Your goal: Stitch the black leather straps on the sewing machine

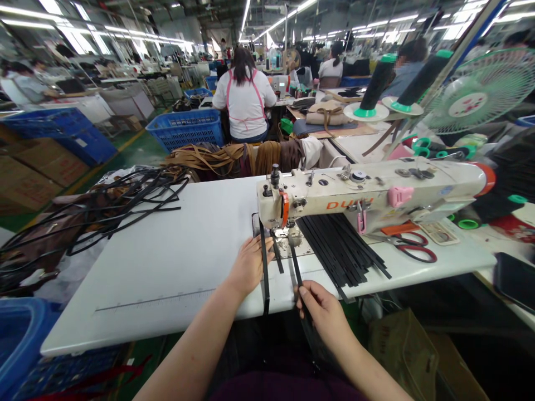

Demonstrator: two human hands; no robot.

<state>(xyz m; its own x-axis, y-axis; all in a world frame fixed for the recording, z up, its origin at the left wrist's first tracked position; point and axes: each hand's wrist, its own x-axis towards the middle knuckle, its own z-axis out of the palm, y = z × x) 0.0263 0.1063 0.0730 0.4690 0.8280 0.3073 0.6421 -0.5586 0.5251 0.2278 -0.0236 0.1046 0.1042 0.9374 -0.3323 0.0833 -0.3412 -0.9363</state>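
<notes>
My right hand (324, 309) pinches a narrow black strap (296, 264) at the front edge of the sewing machine table. That strap runs up to the needle area of the white sewing machine (371, 192). Left of the needle, my left hand (249, 264) lies with fingers stretched out on the tabletop. Another black strap (266, 278) crosses at its fingers and hangs over the table edge. A short black strap end (278, 256) lies between the hands, by the presser foot. To the right, a bundle of black strips (340, 250) lies partly under the machine arm.
Red-handled scissors (413, 248) lie right of the strips. Long black straps (137, 195) drape over the table's left end. Thread cones (378, 83) and a green fan (472, 100) stand behind the machine. A person (246, 100) sits ahead, beside a blue crate (188, 131).
</notes>
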